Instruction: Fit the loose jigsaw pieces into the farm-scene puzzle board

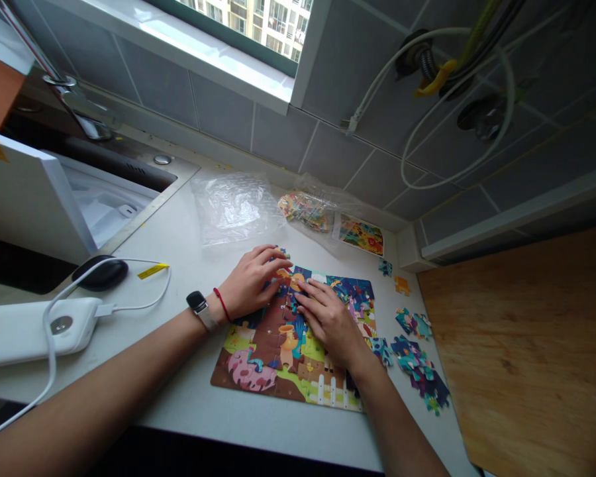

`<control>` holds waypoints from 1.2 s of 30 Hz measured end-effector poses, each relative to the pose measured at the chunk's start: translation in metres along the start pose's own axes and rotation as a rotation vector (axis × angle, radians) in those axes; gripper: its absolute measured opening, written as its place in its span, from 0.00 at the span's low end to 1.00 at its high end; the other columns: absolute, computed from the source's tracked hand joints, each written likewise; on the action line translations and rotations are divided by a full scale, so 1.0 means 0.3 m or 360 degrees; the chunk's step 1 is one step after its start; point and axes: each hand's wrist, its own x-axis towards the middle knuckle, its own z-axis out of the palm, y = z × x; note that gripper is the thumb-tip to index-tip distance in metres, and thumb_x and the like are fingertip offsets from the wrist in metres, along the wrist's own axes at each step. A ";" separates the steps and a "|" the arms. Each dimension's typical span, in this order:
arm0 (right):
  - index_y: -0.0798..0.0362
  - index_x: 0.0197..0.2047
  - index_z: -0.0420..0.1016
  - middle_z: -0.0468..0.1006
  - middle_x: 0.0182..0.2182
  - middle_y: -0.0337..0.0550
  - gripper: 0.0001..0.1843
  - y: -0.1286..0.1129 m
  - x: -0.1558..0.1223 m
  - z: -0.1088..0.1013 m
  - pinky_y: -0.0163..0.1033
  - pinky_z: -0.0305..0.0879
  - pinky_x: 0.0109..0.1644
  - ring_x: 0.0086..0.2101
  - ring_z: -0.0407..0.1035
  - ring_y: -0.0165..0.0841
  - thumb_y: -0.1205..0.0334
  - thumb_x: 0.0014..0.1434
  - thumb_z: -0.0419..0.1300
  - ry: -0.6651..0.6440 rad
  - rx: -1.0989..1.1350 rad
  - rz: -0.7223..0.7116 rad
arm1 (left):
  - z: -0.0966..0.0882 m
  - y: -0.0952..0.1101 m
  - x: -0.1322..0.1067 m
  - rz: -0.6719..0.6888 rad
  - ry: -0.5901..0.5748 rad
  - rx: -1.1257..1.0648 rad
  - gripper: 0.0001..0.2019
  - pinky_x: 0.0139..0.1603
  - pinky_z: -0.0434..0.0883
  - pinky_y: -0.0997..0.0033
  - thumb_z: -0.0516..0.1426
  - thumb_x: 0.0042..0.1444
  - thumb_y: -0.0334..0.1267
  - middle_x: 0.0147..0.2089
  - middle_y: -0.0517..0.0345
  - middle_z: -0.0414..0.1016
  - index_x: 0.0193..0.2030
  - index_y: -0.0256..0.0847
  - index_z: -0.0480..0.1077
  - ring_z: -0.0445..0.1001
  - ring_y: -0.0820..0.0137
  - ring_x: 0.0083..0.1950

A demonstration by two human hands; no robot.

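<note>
A colourful jigsaw puzzle [283, 351], largely joined, lies flat on the white counter below my hands. My left hand [255, 278], with a watch and a red bracelet at its wrist, curves over the puzzle's upper left part, thumb apart from the fingers. A small piece [282, 252] shows by its fingertips at the upper edge. My right hand [332, 321] rests on the middle of the picture, fingers stretched out and pointing left. Its fingertips are close to those of the left hand. Both palms hide part of the puzzle.
Loose puzzle pieces [422, 368] lie to the right, beside a wooden board [521, 351]. Behind are a clear plastic bag [236, 209], bagged pieces [305, 211] and a picture card [361, 234]. A white power bank [40, 331], its cable and a black mouse [100, 273] occupy the left.
</note>
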 end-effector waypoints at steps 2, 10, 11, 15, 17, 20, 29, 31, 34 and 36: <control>0.48 0.61 0.81 0.76 0.65 0.47 0.17 0.002 0.000 -0.002 0.59 0.71 0.68 0.65 0.67 0.46 0.64 0.74 0.57 0.0005 0.0017 -0.0002 | 0.006 -0.003 -0.005 0.0020 -0.0032 0.0016 0.14 0.69 0.69 0.42 0.58 0.68 0.37 0.61 0.48 0.76 0.58 0.45 0.75 0.68 0.51 0.68; 0.44 0.59 0.82 0.73 0.65 0.50 0.16 0.009 -0.002 -0.003 0.60 0.69 0.67 0.64 0.67 0.44 0.62 0.73 0.59 0.0026 0.0084 -0.0013 | 0.014 -0.009 -0.018 0.0022 -0.0171 0.0080 0.22 0.72 0.66 0.39 0.59 0.67 0.39 0.66 0.47 0.72 0.68 0.48 0.69 0.59 0.46 0.76; 0.43 0.59 0.82 0.74 0.65 0.50 0.16 0.009 -0.002 -0.004 0.60 0.70 0.67 0.63 0.68 0.44 0.62 0.73 0.59 0.0029 0.0086 -0.0016 | 0.014 -0.009 -0.018 0.0011 -0.0179 0.0081 0.23 0.72 0.65 0.38 0.59 0.68 0.40 0.67 0.47 0.72 0.68 0.48 0.69 0.59 0.45 0.76; 0.44 0.58 0.83 0.74 0.64 0.52 0.15 0.005 0.001 -0.007 0.60 0.70 0.67 0.63 0.68 0.45 0.62 0.72 0.60 0.0049 0.0090 -0.0016 | 0.018 -0.010 -0.020 0.0012 -0.0173 0.0083 0.20 0.71 0.66 0.37 0.60 0.67 0.39 0.67 0.47 0.72 0.65 0.48 0.73 0.59 0.44 0.76; 0.43 0.57 0.84 0.74 0.64 0.52 0.15 0.003 0.002 -0.008 0.61 0.70 0.66 0.63 0.68 0.46 0.62 0.72 0.61 0.0064 0.0093 -0.0010 | 0.023 -0.012 -0.022 0.0023 -0.0163 0.0085 0.17 0.71 0.66 0.37 0.61 0.67 0.39 0.67 0.47 0.72 0.62 0.50 0.76 0.59 0.45 0.76; 0.42 0.56 0.85 0.74 0.64 0.52 0.14 0.002 0.004 -0.010 0.62 0.70 0.66 0.63 0.68 0.47 0.63 0.71 0.62 0.0073 0.0100 -0.0015 | 0.028 -0.015 -0.024 0.0032 -0.0154 0.0089 0.14 0.71 0.66 0.36 0.61 0.67 0.40 0.67 0.48 0.72 0.59 0.51 0.79 0.60 0.44 0.76; 0.44 0.52 0.86 0.75 0.62 0.52 0.12 0.002 0.003 -0.005 0.61 0.70 0.66 0.62 0.68 0.46 0.62 0.70 0.63 0.0115 0.0116 0.0006 | 0.023 -0.012 -0.022 0.0047 -0.0195 0.0118 0.13 0.70 0.67 0.36 0.60 0.68 0.39 0.67 0.48 0.72 0.56 0.53 0.80 0.60 0.44 0.75; 0.44 0.52 0.86 0.76 0.62 0.51 0.12 0.001 0.003 -0.006 0.61 0.70 0.66 0.62 0.68 0.46 0.62 0.70 0.63 0.0118 0.0116 0.0010 | 0.022 -0.012 -0.022 0.0040 -0.0198 0.0110 0.12 0.70 0.67 0.37 0.61 0.68 0.39 0.67 0.49 0.72 0.55 0.54 0.81 0.60 0.45 0.75; 0.44 0.52 0.86 0.76 0.61 0.51 0.12 0.000 0.003 -0.008 0.61 0.70 0.66 0.62 0.68 0.47 0.62 0.70 0.63 0.0120 0.0111 0.0018 | 0.022 -0.012 -0.022 0.0031 -0.0197 0.0100 0.12 0.70 0.67 0.38 0.61 0.67 0.39 0.67 0.49 0.72 0.55 0.54 0.81 0.60 0.45 0.75; 0.44 0.51 0.86 0.76 0.61 0.51 0.11 -0.001 0.002 -0.008 0.62 0.70 0.66 0.62 0.68 0.47 0.62 0.70 0.63 0.0124 0.0105 0.0023 | 0.021 -0.012 -0.022 0.0036 -0.0197 0.0102 0.12 0.70 0.67 0.38 0.61 0.67 0.39 0.67 0.49 0.72 0.55 0.54 0.81 0.61 0.45 0.75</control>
